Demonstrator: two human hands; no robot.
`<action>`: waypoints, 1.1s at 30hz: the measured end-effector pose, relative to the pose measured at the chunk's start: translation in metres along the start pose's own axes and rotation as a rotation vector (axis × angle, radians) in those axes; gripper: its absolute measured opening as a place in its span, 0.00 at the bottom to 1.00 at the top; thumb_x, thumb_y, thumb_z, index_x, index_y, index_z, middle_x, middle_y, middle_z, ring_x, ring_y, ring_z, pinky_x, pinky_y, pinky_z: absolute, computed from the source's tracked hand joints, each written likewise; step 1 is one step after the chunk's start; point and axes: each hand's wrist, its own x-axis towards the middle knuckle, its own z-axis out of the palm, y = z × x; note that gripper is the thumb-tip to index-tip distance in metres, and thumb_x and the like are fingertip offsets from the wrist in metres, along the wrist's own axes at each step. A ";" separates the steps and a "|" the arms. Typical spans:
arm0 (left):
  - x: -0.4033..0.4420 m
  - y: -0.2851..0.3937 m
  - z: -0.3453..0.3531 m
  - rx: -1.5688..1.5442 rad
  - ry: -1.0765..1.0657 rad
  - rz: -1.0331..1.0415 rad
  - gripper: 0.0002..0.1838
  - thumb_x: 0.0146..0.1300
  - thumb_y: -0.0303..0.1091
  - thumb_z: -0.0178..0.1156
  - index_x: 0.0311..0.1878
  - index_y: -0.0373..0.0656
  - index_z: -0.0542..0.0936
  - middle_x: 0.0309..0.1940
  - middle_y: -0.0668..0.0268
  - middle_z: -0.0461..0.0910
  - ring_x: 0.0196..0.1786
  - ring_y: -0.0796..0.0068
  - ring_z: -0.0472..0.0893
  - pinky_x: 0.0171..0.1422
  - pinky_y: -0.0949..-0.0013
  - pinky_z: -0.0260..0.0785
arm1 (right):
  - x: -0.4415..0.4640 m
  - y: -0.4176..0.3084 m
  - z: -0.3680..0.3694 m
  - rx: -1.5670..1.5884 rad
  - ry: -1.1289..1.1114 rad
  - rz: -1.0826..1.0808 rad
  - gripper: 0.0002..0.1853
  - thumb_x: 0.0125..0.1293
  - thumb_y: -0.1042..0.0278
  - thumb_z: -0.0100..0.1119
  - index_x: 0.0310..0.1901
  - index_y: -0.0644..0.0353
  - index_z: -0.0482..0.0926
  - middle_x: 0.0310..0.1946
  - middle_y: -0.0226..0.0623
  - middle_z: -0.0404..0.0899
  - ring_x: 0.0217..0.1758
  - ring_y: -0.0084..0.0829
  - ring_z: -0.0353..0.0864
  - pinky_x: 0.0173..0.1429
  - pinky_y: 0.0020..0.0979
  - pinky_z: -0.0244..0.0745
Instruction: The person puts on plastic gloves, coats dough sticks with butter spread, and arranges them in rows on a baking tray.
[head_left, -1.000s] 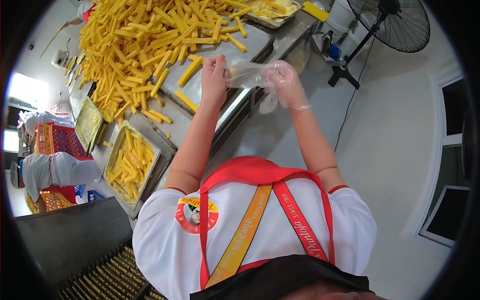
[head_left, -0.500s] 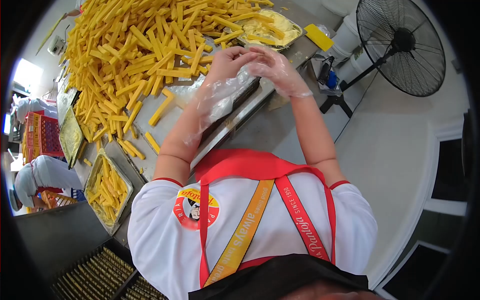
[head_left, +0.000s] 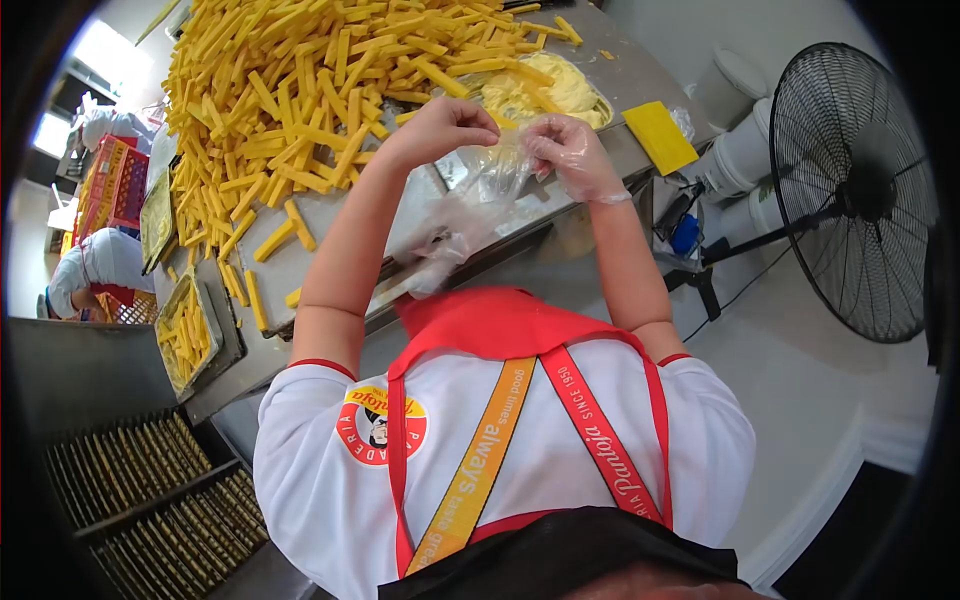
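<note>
My left hand is bare, its thumb and fingers pinched together at the upper edge of a clear plastic glove. The crumpled film hangs between my hands, its lower end near the table edge. A thin clear glove covers my right hand, whose fingertips are closed on the other side of the hanging glove. Just beyond my hands is a tray of pale yellow cream with yellow sticks lying on it. To the left rises a big heap of yellow sticks on the metal table.
A smaller tray of sticks stands at the table's left corner. Below it is a rack of dark slats. On the right are a yellow card, white buckets and a black fan. Another person bends at far left.
The clear plastic has come off my left forearm and now hangs between my hands. My hands have moved apart. The view has turned, showing more of the rack.
</note>
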 end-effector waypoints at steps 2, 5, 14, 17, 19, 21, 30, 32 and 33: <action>0.018 0.016 0.012 0.103 0.058 -0.061 0.09 0.62 0.31 0.68 0.44 0.39 0.87 0.37 0.68 0.87 0.41 0.84 0.82 0.43 0.76 0.71 | 0.002 0.000 -0.028 -0.002 -0.015 -0.027 0.06 0.65 0.72 0.66 0.40 0.65 0.81 0.28 0.30 0.79 0.27 0.18 0.76 0.33 0.21 0.74; 0.043 0.032 0.027 0.059 0.107 -0.134 0.09 0.62 0.33 0.68 0.42 0.39 0.87 0.32 0.69 0.86 0.36 0.83 0.80 0.41 0.74 0.71 | 0.005 0.005 -0.067 -0.008 -0.037 -0.046 0.07 0.64 0.73 0.66 0.41 0.65 0.80 0.31 0.31 0.80 0.31 0.19 0.77 0.36 0.21 0.74; 0.104 0.048 0.068 0.175 0.114 0.012 0.17 0.57 0.42 0.74 0.31 0.37 0.82 0.23 0.69 0.80 0.27 0.83 0.77 0.30 0.75 0.69 | 0.007 -0.013 -0.081 0.053 -0.011 -0.218 0.13 0.63 0.77 0.68 0.47 0.66 0.78 0.40 0.33 0.80 0.44 0.23 0.80 0.52 0.23 0.76; 0.120 0.040 0.072 -0.031 0.101 0.059 0.18 0.57 0.44 0.74 0.30 0.38 0.81 0.22 0.68 0.79 0.26 0.83 0.78 0.31 0.75 0.69 | 0.012 -0.003 -0.103 0.091 -0.007 -0.189 0.12 0.63 0.78 0.67 0.48 0.67 0.78 0.40 0.33 0.80 0.43 0.22 0.81 0.50 0.24 0.77; 0.123 0.061 0.072 0.159 0.073 -0.018 0.17 0.59 0.43 0.73 0.31 0.38 0.81 0.23 0.68 0.79 0.27 0.82 0.78 0.31 0.75 0.70 | 0.009 -0.001 -0.114 0.059 0.003 -0.146 0.11 0.64 0.78 0.66 0.47 0.67 0.79 0.39 0.33 0.81 0.41 0.21 0.80 0.48 0.24 0.78; 0.128 0.071 0.074 0.277 0.035 -0.071 0.17 0.60 0.43 0.73 0.32 0.39 0.81 0.24 0.69 0.79 0.27 0.82 0.79 0.32 0.75 0.70 | 0.004 -0.008 -0.117 0.003 0.041 -0.102 0.08 0.65 0.77 0.65 0.45 0.67 0.80 0.38 0.32 0.81 0.40 0.20 0.80 0.46 0.24 0.78; 0.146 0.052 0.078 -0.175 -0.304 0.034 0.18 0.60 0.45 0.73 0.32 0.40 0.81 0.25 0.75 0.77 0.27 0.85 0.73 0.34 0.77 0.68 | -0.010 0.000 -0.132 -0.222 0.312 -0.294 0.02 0.66 0.78 0.63 0.39 0.65 0.82 0.35 0.29 0.82 0.40 0.20 0.78 0.50 0.25 0.75; 0.153 0.049 0.072 -0.131 -0.387 0.034 0.17 0.60 0.44 0.73 0.33 0.40 0.81 0.25 0.76 0.77 0.29 0.86 0.73 0.35 0.77 0.68 | -0.015 -0.004 -0.130 -0.219 0.326 -0.299 0.01 0.66 0.79 0.63 0.38 0.64 0.82 0.35 0.28 0.82 0.40 0.21 0.78 0.50 0.24 0.75; 0.158 0.047 0.069 -0.074 -0.407 0.028 0.16 0.61 0.45 0.73 0.33 0.41 0.82 0.25 0.76 0.77 0.29 0.86 0.73 0.36 0.77 0.68 | -0.017 -0.007 -0.130 -0.219 0.333 -0.302 0.01 0.67 0.79 0.63 0.37 0.63 0.82 0.35 0.28 0.82 0.40 0.21 0.78 0.50 0.24 0.74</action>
